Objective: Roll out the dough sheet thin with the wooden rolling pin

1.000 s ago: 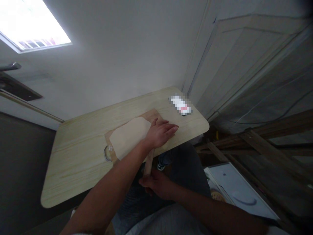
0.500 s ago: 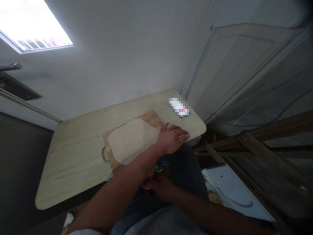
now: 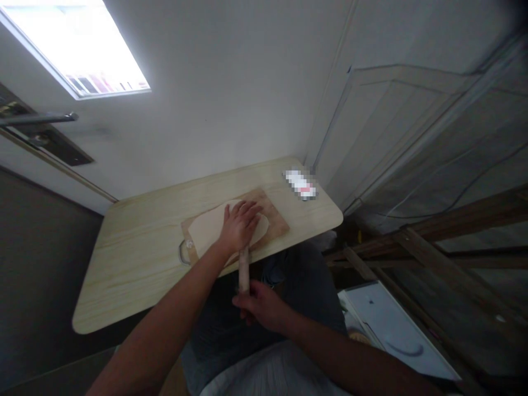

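A pale flat sheet of dough (image 3: 205, 231) lies on a wooden cutting board (image 3: 277, 219) on the table. My left hand (image 3: 240, 224) is over the right part of the dough, its fingers stretched out and slightly spread. Below it, toward my body, a rolling pin (image 3: 244, 268) sticks out past the board's near edge. Its far end is hidden beneath my left hand, so I cannot tell whether that palm rests on it. My right hand (image 3: 262, 305) is closed around the near end, over my lap.
The light wooden table (image 3: 136, 253) stands against a white door (image 3: 231, 99) with a metal handle (image 3: 49, 118). A phone-like object (image 3: 300, 184), blurred out, lies at the table's far right. Wooden beams (image 3: 445, 275) and a white box (image 3: 388, 324) are at the lower right.
My left hand has moved left from the board's right edge onto the dough. The rolling pin now shows plainly in my right hand, and my view has shifted slightly.
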The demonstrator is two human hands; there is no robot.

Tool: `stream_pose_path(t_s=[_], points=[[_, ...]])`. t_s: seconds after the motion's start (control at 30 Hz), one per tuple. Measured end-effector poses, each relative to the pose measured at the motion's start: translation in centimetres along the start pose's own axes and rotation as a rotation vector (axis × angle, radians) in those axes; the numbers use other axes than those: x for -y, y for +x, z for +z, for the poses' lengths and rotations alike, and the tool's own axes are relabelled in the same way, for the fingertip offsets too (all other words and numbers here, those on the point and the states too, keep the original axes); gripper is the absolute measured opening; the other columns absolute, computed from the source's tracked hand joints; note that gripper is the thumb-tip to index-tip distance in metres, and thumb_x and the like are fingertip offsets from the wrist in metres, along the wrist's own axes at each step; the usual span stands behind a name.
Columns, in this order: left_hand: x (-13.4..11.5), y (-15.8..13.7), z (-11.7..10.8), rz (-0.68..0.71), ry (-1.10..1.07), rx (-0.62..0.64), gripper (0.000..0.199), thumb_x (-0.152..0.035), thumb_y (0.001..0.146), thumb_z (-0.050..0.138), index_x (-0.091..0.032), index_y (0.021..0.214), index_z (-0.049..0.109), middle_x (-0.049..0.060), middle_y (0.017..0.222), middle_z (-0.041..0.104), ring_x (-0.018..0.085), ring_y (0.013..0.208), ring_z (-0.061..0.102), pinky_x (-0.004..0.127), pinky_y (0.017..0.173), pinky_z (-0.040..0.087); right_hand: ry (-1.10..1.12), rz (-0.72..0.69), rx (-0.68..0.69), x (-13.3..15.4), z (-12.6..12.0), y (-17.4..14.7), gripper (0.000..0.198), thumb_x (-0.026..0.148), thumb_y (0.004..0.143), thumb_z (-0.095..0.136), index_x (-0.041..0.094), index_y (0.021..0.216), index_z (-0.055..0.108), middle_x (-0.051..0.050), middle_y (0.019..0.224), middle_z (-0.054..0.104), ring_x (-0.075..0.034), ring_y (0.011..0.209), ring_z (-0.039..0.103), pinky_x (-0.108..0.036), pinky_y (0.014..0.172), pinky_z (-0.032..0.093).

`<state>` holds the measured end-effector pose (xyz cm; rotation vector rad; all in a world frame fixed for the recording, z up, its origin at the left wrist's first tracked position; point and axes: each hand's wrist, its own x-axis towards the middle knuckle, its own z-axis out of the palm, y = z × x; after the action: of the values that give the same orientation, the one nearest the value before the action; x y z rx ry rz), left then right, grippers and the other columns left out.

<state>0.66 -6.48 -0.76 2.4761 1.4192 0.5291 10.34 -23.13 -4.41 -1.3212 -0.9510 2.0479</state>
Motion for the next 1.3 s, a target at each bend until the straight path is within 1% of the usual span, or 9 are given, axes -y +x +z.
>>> stream_pose_path(t_s=[0.17,0.33,0.5,0.6,0.7,0.87,1.03,1.13,1.3], points=[[2.6,-3.3,-1.5,-0.193,0.128,-0.069,0.052,-0.047,0.104,0.023,-0.033,0.150,0.043,0.004,0.160,0.040,0.033,0.148,0.031,0.070,0.117,0.015,-0.012,-0.002,-0.048,1.5,1.6,1.0,0.024,0.034,0.084,0.068,0.018,0.093,0.053,0.007,0.061,0.056,-0.009,0.050,0.053,-0.020,0.047,0.042],[4.0,-6.9,-2.8,-0.384,0.202,-0.114,0.054,-0.045,0.104,0.019,-0.028,0.148,0.047,0.007,0.158,0.043,0.032,0.147,0.033,0.066,0.117,0.023,-0.044,-0.056,-0.075,2.6,2.7,1.1,0.020,0.031,0.085,0.065,0.018,0.094,0.052,0.009,0.059,0.056,-0.008,0.046,0.050,-0.020,0.044,0.042],[4.5,-9.9,-2.7,-0.591,0.262,-0.241,0.058,-0.050,0.102,0.024,-0.021,0.149,0.043,0.014,0.157,0.043,0.034,0.147,0.033,0.071,0.117,0.017,-0.049,-0.063,-0.064,2.6,2.5,0.9,0.023,0.039,0.086,0.061,0.019,0.091,0.050,0.008,0.055,0.057,-0.008,0.042,0.051,-0.020,0.044,0.039],[4.2,-10.5,-2.3,-0.696,0.274,-0.295,0.067,-0.056,0.100,0.028,-0.014,0.151,0.037,0.021,0.155,0.043,0.037,0.145,0.036,0.072,0.115,0.022,-0.049,-0.095,-0.065,2.5,0.8,0.3,0.025,0.043,0.085,0.058,0.020,0.090,0.048,0.008,0.055,0.057,-0.008,0.043,0.052,-0.021,0.046,0.038],[4.5,-10.3,-2.3,-0.718,0.257,-0.240,0.069,-0.060,0.099,0.027,-0.015,0.152,0.036,0.022,0.155,0.043,0.038,0.145,0.036,0.072,0.114,0.023,-0.059,-0.201,-0.106,3.2,-2.0,-0.8,0.028,0.045,0.079,0.059,0.020,0.087,0.050,0.007,0.056,0.058,-0.010,0.045,0.052,-0.023,0.047,0.038],[6.4,-9.3,-3.4,-0.587,0.241,-0.110,0.066,-0.063,0.099,0.028,-0.025,0.152,0.037,0.012,0.157,0.043,0.034,0.148,0.032,0.071,0.117,0.014,-0.190,-0.302,-0.236,6.1,-7.8,-2.0,0.028,0.046,0.079,0.059,0.020,0.086,0.053,0.005,0.061,0.059,-0.011,0.051,0.054,-0.026,0.053,0.040],[8.0,-8.5,-3.9,-0.503,0.249,-0.039,0.061,-0.062,0.098,0.034,-0.033,0.152,0.039,0.005,0.159,0.042,0.032,0.150,0.029,0.066,0.120,0.011,-0.505,-0.364,-0.405,8.5,-12.6,-1.5,0.024,0.040,0.083,0.056,0.020,0.095,0.059,0.003,0.069,0.059,-0.015,0.061,0.054,-0.027,0.058,0.039],[7.9,-8.6,-3.6,-0.526,0.225,-0.037,0.062,-0.061,0.100,0.031,-0.031,0.154,0.036,0.006,0.159,0.042,0.031,0.150,0.029,0.065,0.120,0.014,-0.650,-0.371,-0.428,9.0,-13.4,-0.7,0.025,0.038,0.086,0.055,0.020,0.101,0.062,0.000,0.077,0.065,-0.018,0.069,0.057,-0.028,0.063,0.040],[6.7,-9.6,-3.1,-0.638,0.214,-0.097,0.064,-0.057,0.100,0.031,-0.024,0.154,0.035,0.011,0.156,0.046,0.031,0.149,0.032,0.065,0.120,0.016,-0.811,-0.388,-0.411,10.4,-12.6,1.2,0.024,0.037,0.090,0.052,0.021,0.105,0.062,-0.003,0.086,0.068,-0.020,0.078,0.061,-0.029,0.068,0.040]])
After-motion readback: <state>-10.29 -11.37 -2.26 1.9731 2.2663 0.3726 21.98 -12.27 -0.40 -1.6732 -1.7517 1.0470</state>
